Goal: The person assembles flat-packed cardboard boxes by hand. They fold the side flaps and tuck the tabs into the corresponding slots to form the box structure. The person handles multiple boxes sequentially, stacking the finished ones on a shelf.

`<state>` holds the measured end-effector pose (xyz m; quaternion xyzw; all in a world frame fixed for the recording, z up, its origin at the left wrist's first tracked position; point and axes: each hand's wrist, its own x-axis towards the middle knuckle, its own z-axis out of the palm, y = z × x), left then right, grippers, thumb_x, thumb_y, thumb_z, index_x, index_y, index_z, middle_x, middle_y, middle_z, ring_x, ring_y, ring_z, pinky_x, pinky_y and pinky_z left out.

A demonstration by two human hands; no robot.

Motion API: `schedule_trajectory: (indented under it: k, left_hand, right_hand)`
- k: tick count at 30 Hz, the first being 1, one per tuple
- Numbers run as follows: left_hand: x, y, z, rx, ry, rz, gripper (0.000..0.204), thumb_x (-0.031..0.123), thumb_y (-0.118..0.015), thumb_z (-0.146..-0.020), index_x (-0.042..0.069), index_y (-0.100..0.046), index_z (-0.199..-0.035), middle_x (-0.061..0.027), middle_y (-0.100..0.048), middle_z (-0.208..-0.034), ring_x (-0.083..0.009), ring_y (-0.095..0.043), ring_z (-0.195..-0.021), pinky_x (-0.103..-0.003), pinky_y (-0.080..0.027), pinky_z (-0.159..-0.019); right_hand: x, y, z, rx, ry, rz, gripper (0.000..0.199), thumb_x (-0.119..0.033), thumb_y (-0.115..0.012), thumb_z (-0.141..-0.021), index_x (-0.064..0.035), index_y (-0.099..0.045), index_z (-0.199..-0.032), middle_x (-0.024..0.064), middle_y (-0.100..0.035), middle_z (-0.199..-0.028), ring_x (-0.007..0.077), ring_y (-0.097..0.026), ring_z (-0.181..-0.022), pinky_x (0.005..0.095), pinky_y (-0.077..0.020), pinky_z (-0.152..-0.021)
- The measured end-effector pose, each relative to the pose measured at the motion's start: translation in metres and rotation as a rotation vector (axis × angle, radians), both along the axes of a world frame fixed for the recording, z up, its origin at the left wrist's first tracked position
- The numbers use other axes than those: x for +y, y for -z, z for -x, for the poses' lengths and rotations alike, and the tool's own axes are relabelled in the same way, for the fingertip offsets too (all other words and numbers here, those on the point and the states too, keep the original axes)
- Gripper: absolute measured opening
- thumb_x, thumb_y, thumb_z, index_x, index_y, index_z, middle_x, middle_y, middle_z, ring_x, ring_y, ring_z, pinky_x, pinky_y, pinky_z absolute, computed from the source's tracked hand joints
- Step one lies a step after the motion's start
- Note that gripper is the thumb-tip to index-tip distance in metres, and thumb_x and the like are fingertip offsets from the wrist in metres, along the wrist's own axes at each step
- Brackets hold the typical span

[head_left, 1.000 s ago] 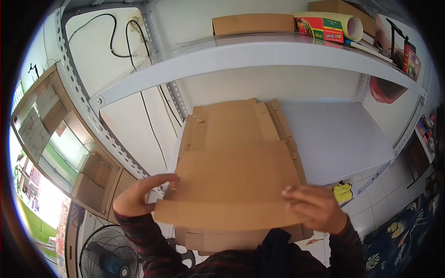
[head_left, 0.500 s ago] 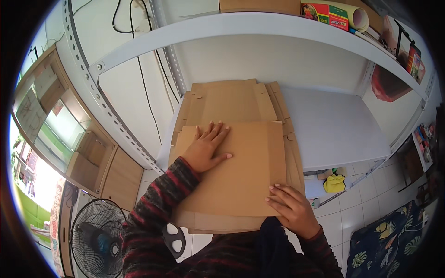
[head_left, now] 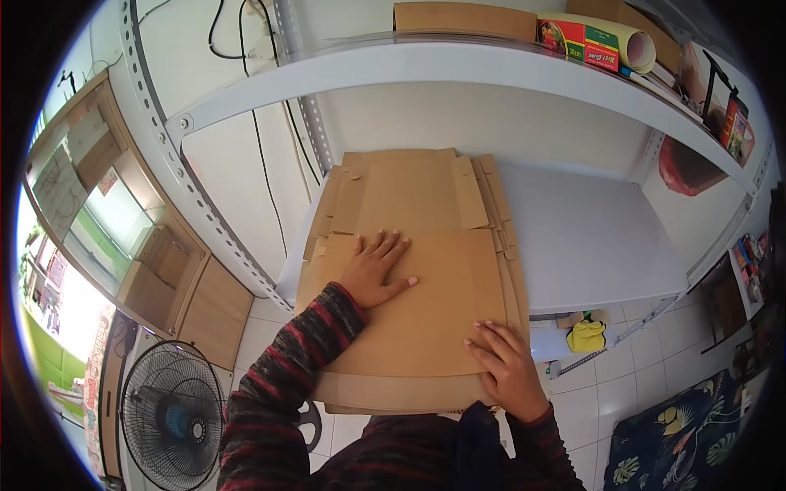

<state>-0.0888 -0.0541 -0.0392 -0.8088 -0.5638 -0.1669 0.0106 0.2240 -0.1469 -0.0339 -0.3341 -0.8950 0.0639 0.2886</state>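
A stack of flat brown cardboard box blanks [head_left: 401, 188] lies on the shelf in front of me, its near end reaching to my body. Its top panel [head_left: 426, 327] is smooth and plain, with small slots and tabs showing along the stack's sides. My left hand [head_left: 380, 270] rests palm down on this panel, left of its middle, fingers spread. Near the front right corner, my right hand [head_left: 509, 364] lays its stretched fingers on the cardboard, with the thumb by the front edge. Neither hand holds anything loose.
A white metal shelf beam [head_left: 458, 61] crosses above the stack, with a cling-film box [head_left: 577, 42] and a paper roll [head_left: 634, 51] on top. The pale shelf board [head_left: 589, 229] extends to the right. A standing fan [head_left: 173, 417] is at lower left, a yellow cloth [head_left: 586, 334] below right.
The view has shifted slightly. The top cardboard panel has slid a little toward me and to the left over the blanks beneath. Both hands stay on it in nearly the same places.
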Motion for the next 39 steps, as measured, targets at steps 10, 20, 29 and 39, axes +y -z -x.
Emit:
schedule_trajectory:
  k: [10,20,29,39]
  left_hand:
    - [-0.002,-0.005,-0.003,-0.044,0.154,-0.009,0.073,0.045,-0.057,-0.087,0.007,-0.036,-0.145,-0.0167,-0.032,-0.153,-0.0390,-0.023,-0.144,-0.062,-0.013,-0.113]
    - [-0.004,-0.014,-0.012,-0.037,0.118,0.000,0.082,0.055,-0.061,-0.082,0.007,-0.039,-0.144,-0.0161,-0.039,-0.148,-0.0373,-0.030,-0.140,-0.061,-0.017,-0.112]
    - [0.002,-0.025,-0.033,0.053,0.038,-0.013,0.079,0.058,-0.065,-0.080,0.009,-0.049,-0.139,-0.0207,-0.044,-0.137,-0.0392,-0.036,-0.129,-0.052,-0.025,-0.110]
    - [-0.111,-0.077,0.012,-0.279,0.211,0.509,0.081,0.038,-0.079,-0.073,0.006,-0.047,-0.139,-0.0197,-0.034,-0.151,-0.0430,-0.018,-0.144,-0.060,-0.010,-0.115]
  right_hand:
    - [0.001,0.005,-0.010,0.057,-0.045,0.080,0.040,-0.009,-0.066,-0.078,-0.0088,-0.066,-0.118,0.0137,-0.053,-0.136,0.0306,-0.044,-0.131,0.0488,-0.0326,-0.110]
    - [-0.001,0.005,-0.009,0.096,-0.023,0.108,0.038,-0.009,-0.066,-0.078,-0.0094,-0.068,-0.116,0.0132,-0.054,-0.135,0.0306,-0.045,-0.130,0.0494,-0.0332,-0.110]
    - [-0.004,0.007,-0.006,0.077,0.017,0.097,0.043,-0.006,-0.065,-0.076,-0.0070,-0.065,-0.119,0.0149,-0.052,-0.136,0.0326,-0.046,-0.129,0.0506,-0.0336,-0.109]
    - [0.001,-0.006,-0.009,0.189,-0.028,0.131,0.040,-0.002,-0.066,-0.071,-0.0039,-0.067,-0.111,0.0138,-0.059,-0.126,0.0335,-0.053,-0.121,0.0462,-0.0417,-0.102]
